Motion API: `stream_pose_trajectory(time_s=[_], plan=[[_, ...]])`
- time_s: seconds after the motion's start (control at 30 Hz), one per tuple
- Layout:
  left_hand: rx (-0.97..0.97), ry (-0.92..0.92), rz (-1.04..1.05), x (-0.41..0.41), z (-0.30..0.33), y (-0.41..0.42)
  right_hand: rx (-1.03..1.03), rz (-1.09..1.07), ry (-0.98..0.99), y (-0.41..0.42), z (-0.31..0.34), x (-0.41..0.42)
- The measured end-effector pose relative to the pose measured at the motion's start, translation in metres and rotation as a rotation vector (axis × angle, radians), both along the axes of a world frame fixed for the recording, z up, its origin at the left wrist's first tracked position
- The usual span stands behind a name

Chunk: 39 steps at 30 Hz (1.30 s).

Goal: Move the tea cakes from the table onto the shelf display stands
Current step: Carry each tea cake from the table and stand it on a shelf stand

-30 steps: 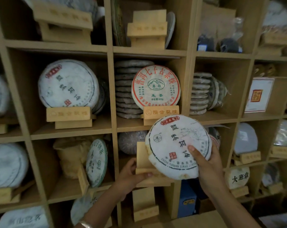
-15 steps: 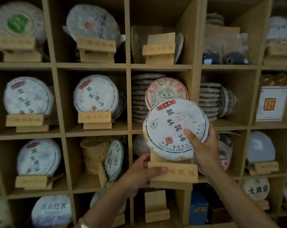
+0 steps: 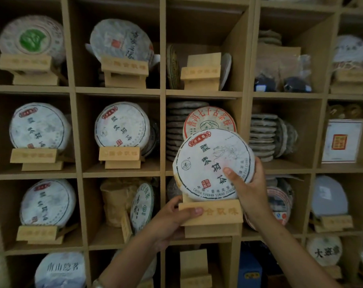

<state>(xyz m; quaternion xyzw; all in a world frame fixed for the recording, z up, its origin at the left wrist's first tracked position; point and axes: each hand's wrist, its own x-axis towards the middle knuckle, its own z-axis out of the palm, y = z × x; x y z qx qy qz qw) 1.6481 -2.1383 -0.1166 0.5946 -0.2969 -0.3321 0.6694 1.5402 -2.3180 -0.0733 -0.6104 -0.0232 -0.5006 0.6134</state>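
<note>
A round white-wrapped tea cake [image 3: 209, 163] with black characters and a red seal stands upright in a light wooden display stand [image 3: 215, 215]. My right hand [image 3: 249, 190] grips the cake's right edge, thumb across its face. My left hand [image 3: 172, 221] holds the stand from the left, thumb on its front bar. Cake and stand are held in front of the shelf's middle column, over the lower-middle cubby. An empty wooden stand [image 3: 201, 71] sits in the cubby two rows above.
The wooden cubby shelf [image 3: 120, 91] fills the view. Most cubbies hold wrapped tea cakes on stands, such as the red-printed cake [image 3: 209, 119] just behind. Stacks of bare cakes [image 3: 176, 132], a white box [image 3: 340, 141] and a blue box [image 3: 250, 271] occupy others.
The cake has come down into the stand my left hand holds. Both hands have lifted stand and cake together, up in front of the middle column. The view has tilted upward.
</note>
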Motion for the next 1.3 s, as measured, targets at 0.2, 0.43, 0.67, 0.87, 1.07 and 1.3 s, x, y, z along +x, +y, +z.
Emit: stream_pose_trajectory(time_s=[0.2, 0.43, 0.67, 0.87, 1.07, 1.3], plan=[[-0.028, 0.007, 0.005, -0.004, 0.002, -0.005, 0.013, 0.015, 0.017, -0.005, 0.0, -0.001], [-0.049, -0.025, 0.001, -0.007, 0.009, -0.009, 0.015, 0.02, 0.014, -0.009, 0.003, -0.005], [-0.046, -0.04, -0.002, -0.008, 0.009, -0.01, -0.031, 0.04, 0.062, -0.009, 0.012, -0.008], [-0.039, -0.057, 0.001, -0.011, 0.011, -0.009, -0.039, -0.147, -0.01, -0.004, 0.006, -0.007], [-0.06, -0.061, -0.032, -0.015, 0.015, -0.003, -0.037, -0.301, -0.061, -0.001, 0.005, -0.009], [-0.046, -0.054, 0.026, -0.019, 0.016, 0.001, -0.112, -0.296, 0.069, 0.002, 0.01, -0.011]])
